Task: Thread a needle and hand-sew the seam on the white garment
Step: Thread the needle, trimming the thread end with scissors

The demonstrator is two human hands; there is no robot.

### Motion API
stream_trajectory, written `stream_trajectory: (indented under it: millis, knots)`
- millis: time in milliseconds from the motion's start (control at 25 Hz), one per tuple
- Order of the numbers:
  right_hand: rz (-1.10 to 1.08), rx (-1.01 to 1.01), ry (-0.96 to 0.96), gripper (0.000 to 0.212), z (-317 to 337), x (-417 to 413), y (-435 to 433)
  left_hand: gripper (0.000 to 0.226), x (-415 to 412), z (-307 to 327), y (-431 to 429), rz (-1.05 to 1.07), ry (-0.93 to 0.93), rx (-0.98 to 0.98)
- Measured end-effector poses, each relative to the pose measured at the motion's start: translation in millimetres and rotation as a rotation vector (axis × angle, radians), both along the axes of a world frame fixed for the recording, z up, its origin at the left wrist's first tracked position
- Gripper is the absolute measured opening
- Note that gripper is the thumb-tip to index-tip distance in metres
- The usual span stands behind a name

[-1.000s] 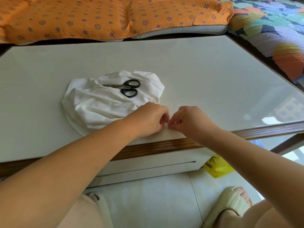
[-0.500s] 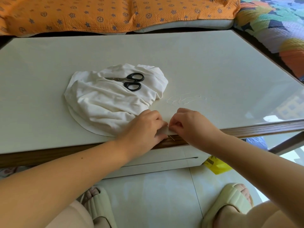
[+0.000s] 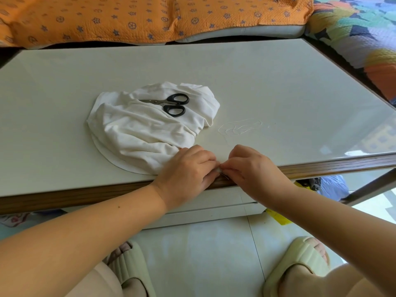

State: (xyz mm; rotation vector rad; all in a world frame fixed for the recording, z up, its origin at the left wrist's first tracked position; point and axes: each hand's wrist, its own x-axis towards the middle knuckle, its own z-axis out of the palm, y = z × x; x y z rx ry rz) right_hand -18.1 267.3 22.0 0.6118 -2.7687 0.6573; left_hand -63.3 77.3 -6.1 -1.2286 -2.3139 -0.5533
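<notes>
The white garment lies bunched on the white table, left of centre. At the table's near edge my left hand pinches a bit of the garment's hem. My right hand meets it fingertip to fingertip and pinches a thin needle, whose tip points down over the wooden edge. A loose coil of white thread rests on the table just beyond my right hand.
Black-handled scissors lie on top of the garment. An orange patterned cushion runs along the table's far side and a multicoloured quilt sits at the right. Below the table are a white drawer front and my slippered feet.
Both hands have slid together from the tabletop toward the near wooden edge, still fingertip to fingertip. The needle now shows between them.
</notes>
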Motion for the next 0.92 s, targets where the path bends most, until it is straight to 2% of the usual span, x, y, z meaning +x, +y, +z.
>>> stream_trajectory:
  millis: [120,480,600,680,720,840,920]
  knots:
    - [0.028,-0.002,0.072,0.033,-3.8,1.2,2.2,0.017,-0.8,0.1,-0.6,0.011,-0.014,0.021]
    - [0.01,0.053,0.237,0.018,-12.0,3.5,7.8,0.014,-1.6,-2.9,-0.5,0.024,-0.028,0.062]
    - [-0.047,0.028,0.277,0.019,-9.8,4.7,9.1,0.019,-0.5,0.2,-1.1,0.055,-0.105,0.084]
    - [-0.139,-0.072,0.216,0.017,-4.1,5.6,6.1,0.018,2.4,9.9,3.0,0.122,-0.271,0.189]
    - [-0.219,-0.171,0.119,0.015,-0.2,7.4,2.6,0.016,6.2,17.2,5.5,0.173,-0.437,0.289]
    - [-0.445,-0.617,-0.279,0.013,18.6,6.7,-7.3,0.019,9.8,43.9,13.2,0.227,-1.046,0.677]
    - [-0.495,-0.862,-0.42,0.013,28.5,1.5,-11.4,0.015,7.5,57.3,17.7,0.2,-1.26,0.834]
